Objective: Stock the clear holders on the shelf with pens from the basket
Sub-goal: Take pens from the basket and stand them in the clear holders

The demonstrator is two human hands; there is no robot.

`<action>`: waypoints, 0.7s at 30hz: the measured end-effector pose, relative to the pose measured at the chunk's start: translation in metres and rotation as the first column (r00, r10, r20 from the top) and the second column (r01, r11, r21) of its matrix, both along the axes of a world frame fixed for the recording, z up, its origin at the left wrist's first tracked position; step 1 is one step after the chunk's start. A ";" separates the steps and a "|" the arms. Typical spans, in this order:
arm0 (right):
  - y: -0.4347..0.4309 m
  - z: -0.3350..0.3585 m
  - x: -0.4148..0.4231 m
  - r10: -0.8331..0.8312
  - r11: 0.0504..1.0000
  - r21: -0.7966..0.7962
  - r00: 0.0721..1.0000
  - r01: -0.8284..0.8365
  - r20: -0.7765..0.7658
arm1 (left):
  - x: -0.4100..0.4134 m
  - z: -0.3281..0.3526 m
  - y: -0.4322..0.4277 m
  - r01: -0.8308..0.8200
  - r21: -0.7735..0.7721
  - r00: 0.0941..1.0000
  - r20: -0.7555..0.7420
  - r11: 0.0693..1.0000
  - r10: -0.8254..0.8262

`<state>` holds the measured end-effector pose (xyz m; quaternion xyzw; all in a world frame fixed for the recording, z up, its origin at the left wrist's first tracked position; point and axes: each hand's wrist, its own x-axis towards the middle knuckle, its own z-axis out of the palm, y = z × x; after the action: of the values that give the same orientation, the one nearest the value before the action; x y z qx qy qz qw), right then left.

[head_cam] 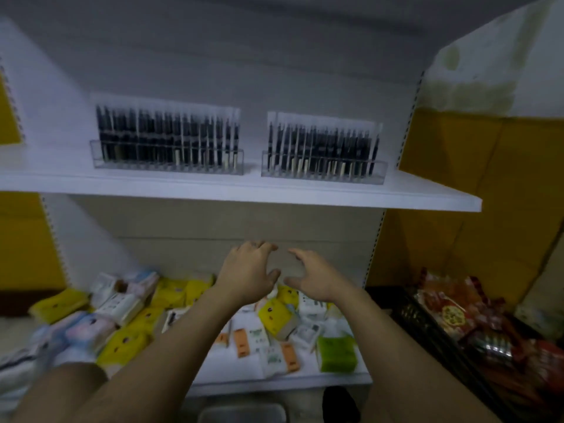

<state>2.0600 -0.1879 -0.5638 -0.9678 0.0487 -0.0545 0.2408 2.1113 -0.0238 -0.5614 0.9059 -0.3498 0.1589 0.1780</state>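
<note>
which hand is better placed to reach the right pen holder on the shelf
Right, probably. The right hand is open, empty and almost straight below the right holder; the left hand, also empty, sits below the gap left of it.

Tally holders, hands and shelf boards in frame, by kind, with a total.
Clear holders: 2, the left holder and the right holder, both lined with dark pens
Hands: 2, the left hand and the right hand, both holding nothing
White shelf boards: 2, the upper shelf and the lower shelf
Total: 6
</note>
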 end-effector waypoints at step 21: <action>0.048 -0.330 0.065 0.164 0.982 0.181 0.704 -0.050 -0.691 | 0.052 -0.328 0.051 -0.104 0.323 0.517 -0.791 0.941 0.328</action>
<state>2.1252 -0.1395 -0.8941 -0.8960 0.0842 0.3355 0.2784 2.1630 0.0267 -0.8896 0.9220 -0.1225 -0.3125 0.1931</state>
